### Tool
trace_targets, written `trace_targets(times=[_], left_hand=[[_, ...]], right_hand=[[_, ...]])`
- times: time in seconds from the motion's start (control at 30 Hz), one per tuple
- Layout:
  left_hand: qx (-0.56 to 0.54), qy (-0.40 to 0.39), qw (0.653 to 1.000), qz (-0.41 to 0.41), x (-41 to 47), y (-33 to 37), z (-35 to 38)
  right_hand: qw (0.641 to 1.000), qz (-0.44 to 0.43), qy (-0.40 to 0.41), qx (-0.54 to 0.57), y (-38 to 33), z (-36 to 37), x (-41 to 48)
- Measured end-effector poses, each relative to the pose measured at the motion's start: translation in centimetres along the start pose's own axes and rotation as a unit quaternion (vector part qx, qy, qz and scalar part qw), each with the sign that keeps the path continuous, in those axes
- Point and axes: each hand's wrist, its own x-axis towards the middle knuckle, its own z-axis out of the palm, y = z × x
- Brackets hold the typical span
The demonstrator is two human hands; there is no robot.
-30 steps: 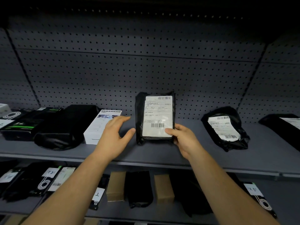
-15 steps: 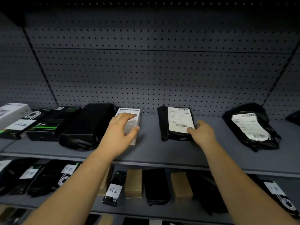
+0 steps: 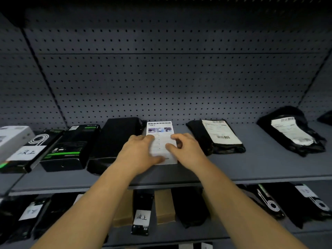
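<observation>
The white box lies flat on the upper shelf, about midway along it. Its long axis runs near to far. The printed end, with small pictures, points toward the pegboard wall, and the plain end points toward the shelf's near edge.

Both hands are on the box's near half, and the far half shows bare beyond the fingertips. The left hand comes in from the left. Its fingers curl over the left side of the top face and its thumb reaches to the near end, so it grasps the box. The right hand takes the opposite side, with bent fingers hooked over the right long edge and the thumb laid across the top face. The box thus sits between the two hands, clasped from both sides and resting on the shelf.

A black pouch lies just beside the box on the left, and a black-and-green box lies beyond the pouch. To the right lies a labelled black parcel, close to the right hand but apart from the box. A second labelled parcel lies well to the right.
</observation>
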Motion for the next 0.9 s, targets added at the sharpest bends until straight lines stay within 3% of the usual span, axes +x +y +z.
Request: trace_targets(times=[0.1,0.2,0.3,0.47,0.67,0.8,0.9], left_hand=[[0.019,-0.003,1.000,0.010,0.1,0.2,-0.1],[-0.076,0.028,0.997,0.002,0.3,0.4,-0.2],[-0.150,0.066,0.984,0.072,1.2,1.0,-0.3],[-0.163,0.084,0.973,0.138,1.3,2.3,0.6],[-0.380,0.054,0.923,-0.034,-0.4,2.0,2.0],[-0.333,0.058,0.941,-0.018,-0.2,3.3,2.2],[-0.240,0.047,0.970,0.010,0.2,4.1,2.8]], right_hand=[[0.999,0.038,0.010,0.021,0.0,0.5,0.0],[0.992,0.088,0.020,0.091,0.1,0.1,0.1],[0.966,0.171,-0.008,0.196,-0.1,-0.3,0.2],[0.965,0.187,-0.014,0.181,-0.9,-1.0,1.1],[0.959,0.111,-0.060,0.252,-1.5,-1.4,1.1],[0.931,0.136,-0.031,0.337,-0.3,-2.1,0.9],[0.965,0.161,-0.021,0.208,1.8,-2.6,0.6]])
